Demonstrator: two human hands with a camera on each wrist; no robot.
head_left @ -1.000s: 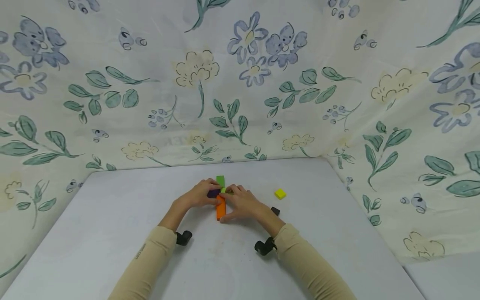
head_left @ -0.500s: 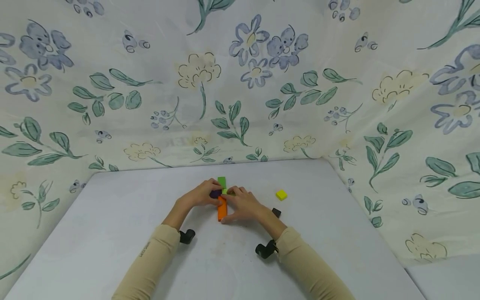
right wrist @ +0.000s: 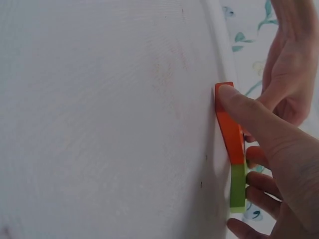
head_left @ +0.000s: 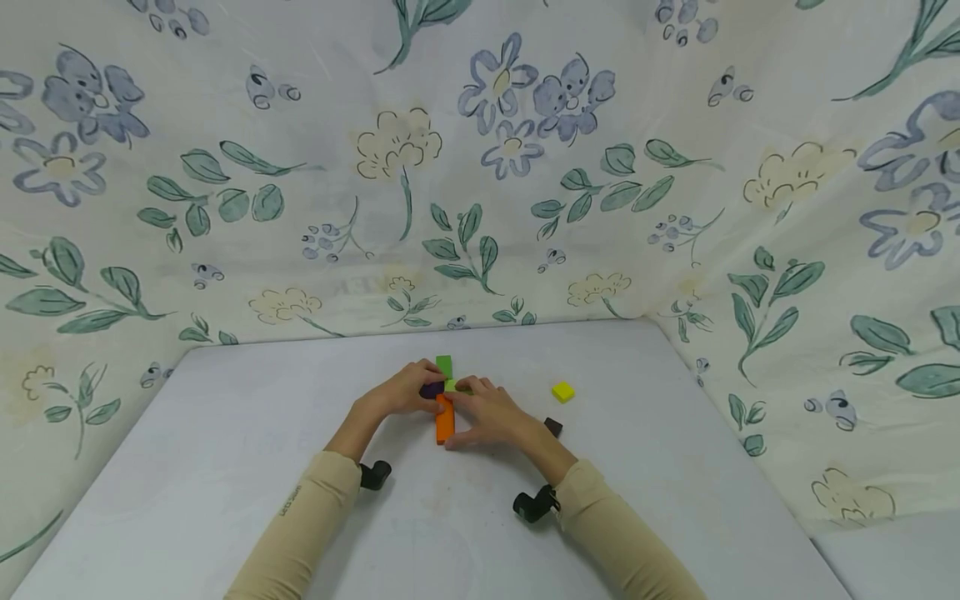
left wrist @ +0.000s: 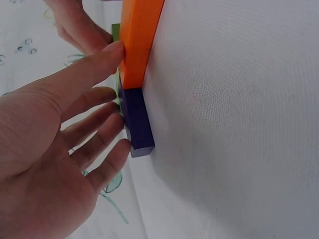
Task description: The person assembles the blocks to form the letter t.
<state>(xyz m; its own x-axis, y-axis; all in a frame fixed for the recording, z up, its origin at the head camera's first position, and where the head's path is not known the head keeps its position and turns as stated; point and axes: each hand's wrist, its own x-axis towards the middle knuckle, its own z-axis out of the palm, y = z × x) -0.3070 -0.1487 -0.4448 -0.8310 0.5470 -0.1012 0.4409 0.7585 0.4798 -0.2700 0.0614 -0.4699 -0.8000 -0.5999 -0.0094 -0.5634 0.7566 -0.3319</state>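
Several coloured blocks meet in a cross-like layout mid-table. An orange block (head_left: 445, 427) points toward the person, a green block (head_left: 444, 365) points away, and a dark purple block (left wrist: 138, 122) extends left. To the right lies a light green block (right wrist: 238, 191), partly covered by fingers in the head view. My left hand (head_left: 401, 392) has its thumb against the orange block's side and its curved fingers along the purple block's far side. With my right hand (head_left: 491, 414), I press the thumb on the orange block's near end, fingertips at the light green block's far side.
A yellow block (head_left: 562, 391) lies to the right on the white table (head_left: 660, 467). Close to the right forearm is a small black block (head_left: 553, 426), partly hidden by it. Floral cloth (head_left: 480, 175) hangs behind the table. Black cameras sit at both wrists.
The head view has shifted slightly. Both hands stay at the joined blocks, whose layout looks the same throughout.
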